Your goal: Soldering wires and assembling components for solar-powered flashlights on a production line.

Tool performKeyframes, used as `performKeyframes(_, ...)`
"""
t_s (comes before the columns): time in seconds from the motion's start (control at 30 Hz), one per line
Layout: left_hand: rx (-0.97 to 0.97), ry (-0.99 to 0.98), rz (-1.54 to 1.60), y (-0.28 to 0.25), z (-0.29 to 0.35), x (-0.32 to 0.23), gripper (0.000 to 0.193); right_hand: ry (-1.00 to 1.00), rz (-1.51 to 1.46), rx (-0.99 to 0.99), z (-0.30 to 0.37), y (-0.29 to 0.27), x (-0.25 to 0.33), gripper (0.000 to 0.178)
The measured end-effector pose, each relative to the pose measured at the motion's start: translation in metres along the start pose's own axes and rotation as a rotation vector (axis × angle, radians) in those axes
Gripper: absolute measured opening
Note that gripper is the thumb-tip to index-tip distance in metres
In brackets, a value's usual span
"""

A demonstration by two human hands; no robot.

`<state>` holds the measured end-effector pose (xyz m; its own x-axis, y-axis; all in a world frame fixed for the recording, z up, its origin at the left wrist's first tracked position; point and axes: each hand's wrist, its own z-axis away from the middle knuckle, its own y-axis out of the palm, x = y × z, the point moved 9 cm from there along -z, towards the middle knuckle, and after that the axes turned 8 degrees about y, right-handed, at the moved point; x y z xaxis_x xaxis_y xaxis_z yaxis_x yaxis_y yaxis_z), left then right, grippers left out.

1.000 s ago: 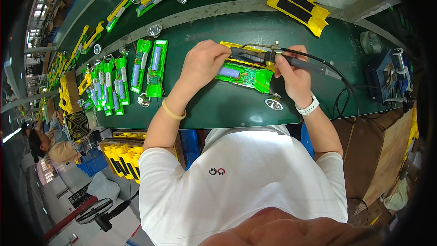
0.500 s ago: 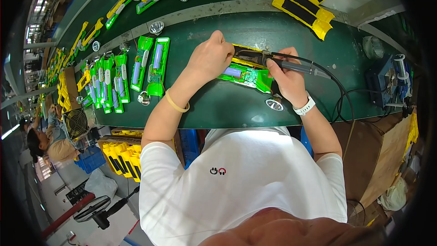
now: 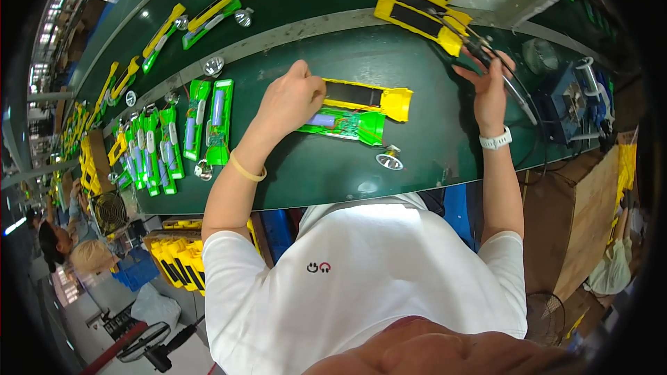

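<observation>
While green housings (image 3: pixel 153 160) crowd the left, the left hand (image 3: pixel 290 97) curls, grip hidden, at the left end of the yellow shell (image 3: pixel 361 96); the open green housing (image 3: pixel 351 127) lies just nearer, a reflector (image 3: pixel 390 158) near its right end. The right hand (image 3: pixel 490 89), grasping the soldering iron (image 3: pixel 517 99), has swung far right toward the blue station (image 3: pixel 558 107), leaving both apparently unobstructed.

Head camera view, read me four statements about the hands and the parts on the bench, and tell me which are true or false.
1. The right hand holds a corded tool. True.
2. The green casing lies nearer the person's body than the yellow casing beside it. True.
3. The left hand is at that yellow casing's right end. False: the left hand is at its left end.
4. The shiny reflector beside these casings lies by the green one's left end. False: the shiny reflector is near its right end.
</observation>
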<state>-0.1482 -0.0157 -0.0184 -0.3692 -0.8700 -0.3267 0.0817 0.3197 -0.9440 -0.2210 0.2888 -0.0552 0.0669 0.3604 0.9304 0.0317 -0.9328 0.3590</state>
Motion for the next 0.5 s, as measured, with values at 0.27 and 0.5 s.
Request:
performKeyframes(0.27, 0.091, -0.02, 0.01, 0.003, -0.011, -0.004, 0.008, 0.028, -0.036, 0.055, -0.004, 0.001, -0.009, 0.029)
performKeyframes(0.5, -0.025, -0.001, 0.17, -0.015, -0.02, 0.003, 0.016, -0.012, -0.062, 0.025, 0.061, -0.015, 0.007, 0.026)
